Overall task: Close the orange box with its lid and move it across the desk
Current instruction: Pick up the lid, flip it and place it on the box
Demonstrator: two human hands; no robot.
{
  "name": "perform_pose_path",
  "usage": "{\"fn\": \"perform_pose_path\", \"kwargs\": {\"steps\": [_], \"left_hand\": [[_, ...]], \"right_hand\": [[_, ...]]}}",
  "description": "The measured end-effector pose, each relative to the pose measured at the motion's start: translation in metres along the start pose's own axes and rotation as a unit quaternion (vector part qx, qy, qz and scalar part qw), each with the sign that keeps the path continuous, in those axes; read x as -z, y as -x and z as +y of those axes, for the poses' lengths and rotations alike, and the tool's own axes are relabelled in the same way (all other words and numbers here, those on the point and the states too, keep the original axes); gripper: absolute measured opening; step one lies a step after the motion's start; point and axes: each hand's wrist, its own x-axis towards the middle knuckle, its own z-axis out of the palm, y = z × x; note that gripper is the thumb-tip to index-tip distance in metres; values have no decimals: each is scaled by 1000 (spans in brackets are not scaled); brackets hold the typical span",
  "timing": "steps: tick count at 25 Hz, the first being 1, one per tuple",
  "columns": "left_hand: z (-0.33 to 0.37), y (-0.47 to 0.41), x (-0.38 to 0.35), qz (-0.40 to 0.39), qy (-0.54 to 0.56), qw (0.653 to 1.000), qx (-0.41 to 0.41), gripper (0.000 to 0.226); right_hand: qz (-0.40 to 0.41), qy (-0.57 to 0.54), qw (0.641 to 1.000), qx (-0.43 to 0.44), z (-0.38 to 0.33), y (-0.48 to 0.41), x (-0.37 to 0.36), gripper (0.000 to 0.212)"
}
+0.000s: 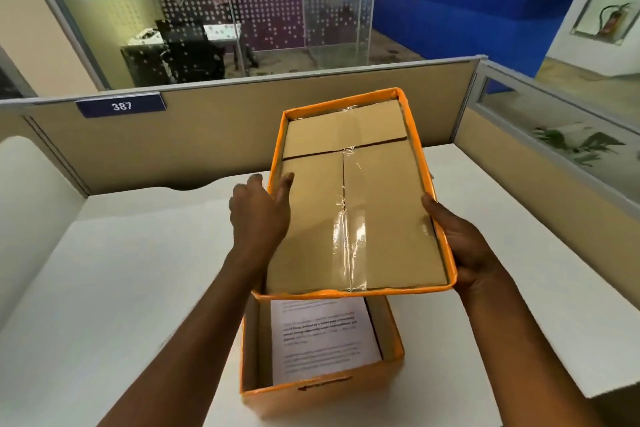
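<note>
The orange box (pixel 393 354) stands open on the white desk (pixel 138 288), near its front edge, with printed paper sheets (pixel 322 340) lying inside. Above it I hold the orange lid (pixel 346 211) upside down and tilted, so its brown taped cardboard inside faces me. My left hand (pixel 259 215) grips the lid's left rim, thumb inside. My right hand (pixel 460 243) holds the right rim from below and outside. The lid hides the far part of the box.
Beige cubicle partitions (pixel 242 128) bound the desk at the back and right, with a blue sign reading 387 (pixel 121 106) on the back one. A white rounded panel (pixel 31 204) stands at the left. Glass walls and an office lie beyond.
</note>
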Motion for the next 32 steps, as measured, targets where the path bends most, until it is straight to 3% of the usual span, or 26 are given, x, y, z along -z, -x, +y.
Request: {"fn": "perform_pose_path", "kwargs": {"steps": [3, 6, 8, 10, 11, 14, 19, 20, 22, 24, 25, 26, 29, 30, 32], "left_hand": [[36, 2, 14, -86, 96, 989, -76, 68], [77, 11, 20, -189, 154, 968, -56, 67], [96, 16, 26, -226, 187, 956, -34, 64], [112, 20, 35, -278, 225, 934, 3, 76], [118, 21, 39, -297, 231, 926, 11, 80], [122, 24, 37, -249, 226, 942, -11, 72], [107, 13, 40, -156, 262, 952, 40, 52], [100, 9, 45, -153, 275, 947, 56, 51], [85, 4, 52, -152, 333, 925, 99, 47], [64, -1, 57, -143, 393, 899, 133, 34], [51, -3, 58, -140, 412, 888, 147, 31], [38, -4, 58, -142, 430, 878, 157, 33], [2, -3, 51, -163, 498, 838, 154, 40], [-5, -2, 47, -172, 519, 823, 152, 42], [-16, 1, 40, -166, 537, 809, 170, 41]], "right_hand": [[30, 40, 997, 59, 6, 13, -37, 44], [60, 97, 987, 110, 6, 25, -66, 38], [72, 161, 975, 138, 5, 30, -82, 45], [57, 226, 956, 176, 3, 34, -97, 55], [47, 260, 944, 198, 3, 34, -102, 49], [8, 337, 916, 220, 6, 31, -115, 36], [-99, 347, 912, 198, -8, 21, -97, 79], [-87, 342, 914, 200, -10, 18, -91, 82], [27, 358, 901, 243, -14, 6, -73, 77], [180, 443, 830, 286, -22, -12, -44, 64], [226, 488, 799, 268, -26, -22, -29, 62], [232, 513, 797, 218, -28, -31, -13, 65], [94, 397, 913, 25, -24, -43, 13, 74], [53, 356, 933, 0, -20, -43, 14, 72], [31, 378, 925, 11, -11, -40, 8, 62]]}}
